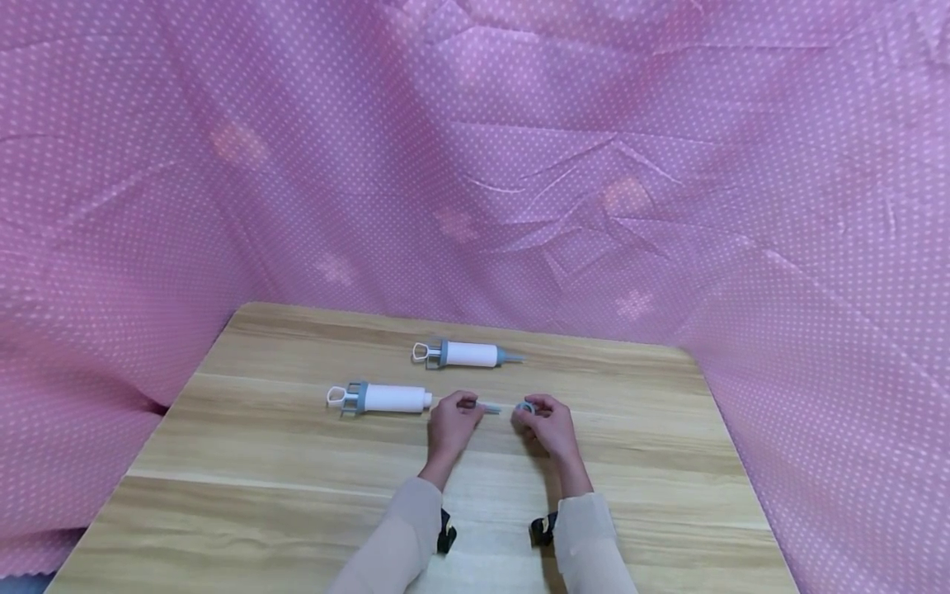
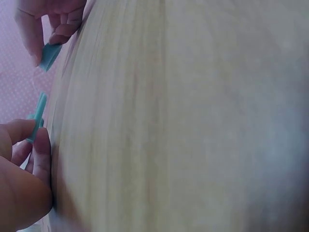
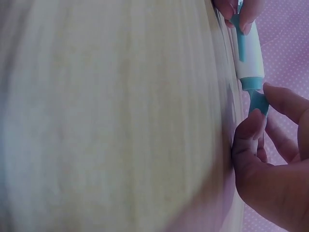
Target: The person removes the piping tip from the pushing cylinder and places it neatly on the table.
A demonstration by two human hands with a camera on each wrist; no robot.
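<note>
One white, cylindrical syringe-like tool with a blue-grey collar, a white loop handle and a stubby bare tip lay on the light wood-grain desk. Just right of that tool's tip, the left hand held a slim blue-green piece pinched in its fingers. Beyond the tool and to its right lay a second white tool with a tapered blue-grey nozzle. Farther right of the first tool, the right hand pinched a blue-green ring-like piece.
</note>
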